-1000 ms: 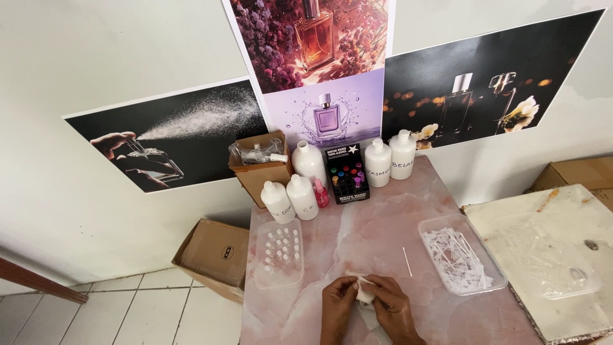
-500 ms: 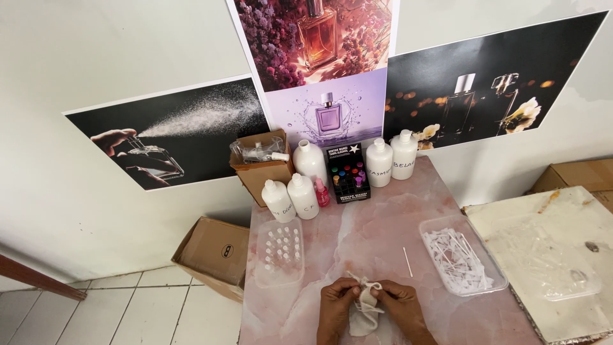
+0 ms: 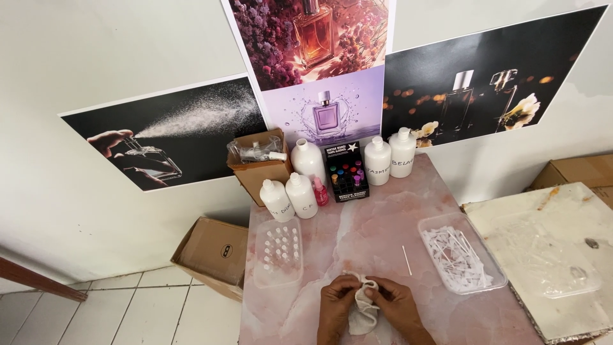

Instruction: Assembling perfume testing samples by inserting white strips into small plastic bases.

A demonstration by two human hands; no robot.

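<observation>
While both hands pinch it, left hand [image 3: 338, 300] and right hand [image 3: 393, 301] hold a crumpled white cloth [image 3: 364, 306] at the near edge of the pink marble table [image 3: 383, 223], beside a white stick [image 3: 406, 259].

Only the person's two hands and the start of the forearms show, at the near edge of the view. The left hand [image 3: 336, 305] and the right hand [image 3: 397, 306] are bare: no gloves, rings, watch or bracelets can be seen. No sleeve reaches the visible wrists.
</observation>
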